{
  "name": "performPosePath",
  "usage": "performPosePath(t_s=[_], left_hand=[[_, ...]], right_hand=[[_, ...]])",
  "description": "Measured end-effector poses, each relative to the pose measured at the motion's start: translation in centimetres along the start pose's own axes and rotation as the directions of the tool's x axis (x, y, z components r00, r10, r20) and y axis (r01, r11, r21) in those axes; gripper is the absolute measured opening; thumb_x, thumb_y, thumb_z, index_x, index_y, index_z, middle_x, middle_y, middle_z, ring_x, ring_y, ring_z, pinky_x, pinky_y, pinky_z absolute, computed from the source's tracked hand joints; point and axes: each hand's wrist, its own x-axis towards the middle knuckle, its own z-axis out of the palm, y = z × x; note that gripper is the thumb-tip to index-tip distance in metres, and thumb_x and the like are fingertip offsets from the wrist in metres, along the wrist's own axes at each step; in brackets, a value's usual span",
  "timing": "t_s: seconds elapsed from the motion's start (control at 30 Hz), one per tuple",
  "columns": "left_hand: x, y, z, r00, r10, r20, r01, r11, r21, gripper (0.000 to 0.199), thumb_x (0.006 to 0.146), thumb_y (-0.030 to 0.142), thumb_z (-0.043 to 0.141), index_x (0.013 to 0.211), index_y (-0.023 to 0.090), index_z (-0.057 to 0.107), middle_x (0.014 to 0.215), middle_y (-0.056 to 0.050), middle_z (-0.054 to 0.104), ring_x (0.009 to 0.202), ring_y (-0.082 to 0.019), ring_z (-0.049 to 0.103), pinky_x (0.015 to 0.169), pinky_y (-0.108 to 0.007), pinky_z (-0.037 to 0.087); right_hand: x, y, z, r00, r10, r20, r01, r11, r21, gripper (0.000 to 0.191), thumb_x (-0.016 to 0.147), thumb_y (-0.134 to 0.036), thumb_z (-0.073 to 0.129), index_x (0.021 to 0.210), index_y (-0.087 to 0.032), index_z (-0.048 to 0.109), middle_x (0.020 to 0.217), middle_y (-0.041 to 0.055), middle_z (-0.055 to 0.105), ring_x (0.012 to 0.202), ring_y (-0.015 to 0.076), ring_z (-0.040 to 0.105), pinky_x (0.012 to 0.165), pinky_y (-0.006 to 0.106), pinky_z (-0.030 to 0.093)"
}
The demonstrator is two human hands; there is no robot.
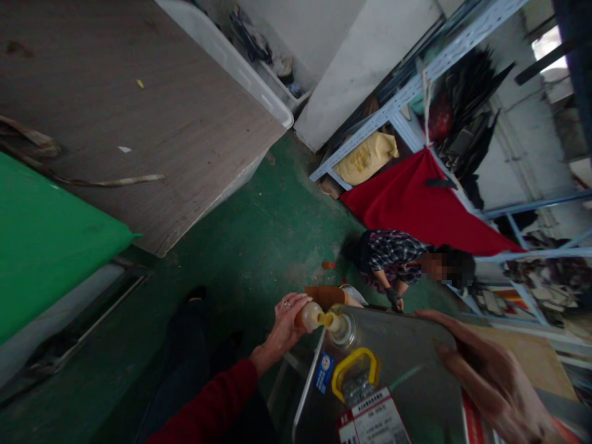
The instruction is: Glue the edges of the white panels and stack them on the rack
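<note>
My left hand is wrapped round a small translucent bottle holding amber liquid. The bottle's mouth meets the yellowish spout of a large grey metal can. A yellow handle, a blue sticker and a white-and-red label are on the can's top. My right hand grips the can's far right edge, thumb on the top face and fingers along the side. Much of the can's lower body is out of frame.
A person in a checked shirt crouches beyond the can. A small orange bottle lies on the green floor. A wooden board and green cloth are at left. Shelving with red cloth stands at right.
</note>
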Motion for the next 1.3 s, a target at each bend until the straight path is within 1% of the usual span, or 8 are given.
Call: performPosePath(t_s=[0.07,0.17,0.27,0.43,0.6,0.77,0.93,1.3], left_hand=[[0.01,0.07,-0.07,1.0,-0.007,-0.007,0.007,1.0,0.001,0.069,0.064,0.045,0.076,0.125,0.024,0.054,0.129,-0.012,0.054,0.124,-0.035,0.04,0.104,-0.052,0.027],[0.04,0.07,-0.09,1.0,-0.01,-0.013,0.01,1.0,0.0,0.069,0.063,0.043,0.077,0.125,0.023,0.055,0.128,-0.012,0.054,0.124,-0.035,0.04,0.104,-0.052,0.027],[0.07,0.05,-0.06,1.0,-0.012,-0.017,0.012,1.0,-0.004,0.07,0.062,0.043,0.078,0.125,0.022,0.055,0.128,-0.012,0.054,0.124,-0.035,0.04,0.104,-0.051,0.027],[0.07,0.19,-0.08,1.0,-0.014,-0.004,0.014,1.0,-0.005,0.07,0.062,0.044,0.078,0.125,0.024,0.054,0.129,-0.011,0.054,0.124,-0.034,0.04,0.104,-0.051,0.027],[0.07,0.17,-0.14,1.0,0.008,-0.007,-0.008,1.0,-0.01,0.07,0.063,0.045,0.077,0.125,0.022,0.054,0.128,-0.012,0.054,0.123,-0.034,0.041,0.104,-0.049,0.028],[0.02,-0.39,0.11,0.999,0.033,-0.014,-0.033,0.999,0.001,0.069,0.065,0.043,0.077,0.126,0.021,0.053,0.129,-0.012,0.053,0.124,-0.033,0.04,0.103,-0.048,0.028],[0.08,-0.44,0.26,1.0,0.011,-0.002,-0.01,1.0,0.005,0.07,0.063,0.041,0.079,0.126,0.023,0.053,0.129,-0.011,0.053,0.124,-0.033,0.04,0.104,-0.049,0.027],[0.22,-0.05,-0.18,1.0,0.018,0.01,-0.018,1.0,-0.014,0.068,0.065,0.046,0.075,0.125,0.021,0.054,0.129,-0.012,0.053,0.124,-0.033,0.04,0.104,-0.048,0.026]], right_hand=[[0.07,-0.1,0.01,1.0,-0.01,-0.008,0.01,1.0,-0.001,0.049,0.08,-0.056,0.052,0.11,-0.019,0.063,0.098,0.0059,0.069,0.08,0.0245,0.066,0.079,0.03,0.05],[0.13,0.0,0.04,1.0,-0.021,-0.004,0.021,1.0,-0.002,0.048,0.08,-0.055,0.052,0.108,-0.018,0.064,0.097,0.0069,0.068,0.084,0.0258,0.065,0.081,0.03,0.05],[0.12,0.17,0.15,1.0,0.004,0.001,-0.004,1.0,0.002,0.049,0.08,-0.056,0.052,0.109,-0.018,0.063,0.101,0.0072,0.068,0.086,0.0255,0.065,0.085,0.03,0.049],[0.09,0.08,0.25,1.0,0.008,0.007,-0.009,1.0,0.013,0.05,0.08,-0.058,0.053,0.111,-0.02,0.063,0.101,0.0061,0.068,0.081,0.0237,0.065,0.082,0.028,0.05],[0.1,-0.22,0.29,1.0,0.016,0.012,-0.016,0.999,0.036,0.05,0.08,-0.057,0.053,0.109,-0.018,0.063,0.1,0.0065,0.068,0.083,0.0235,0.065,0.084,0.027,0.049],[0.04,-0.45,0.41,0.999,0.041,0.015,-0.042,0.999,0.032,0.053,0.077,-0.061,0.052,0.109,-0.02,0.062,0.101,0.0055,0.068,0.081,0.0242,0.065,0.089,0.031,0.048],[-0.01,-0.17,0.41,0.998,0.059,0.016,-0.06,0.998,0.028,0.052,0.076,-0.061,0.052,0.111,-0.024,0.061,0.103,0.0025,0.068,0.086,0.0238,0.064,0.087,0.03,0.048],[0.02,-0.1,0.36,0.999,0.048,0.022,-0.048,0.999,0.006,0.052,0.078,-0.061,0.05,0.112,-0.024,0.061,0.099,0.0035,0.069,0.082,0.0233,0.065,0.083,0.031,0.05]])
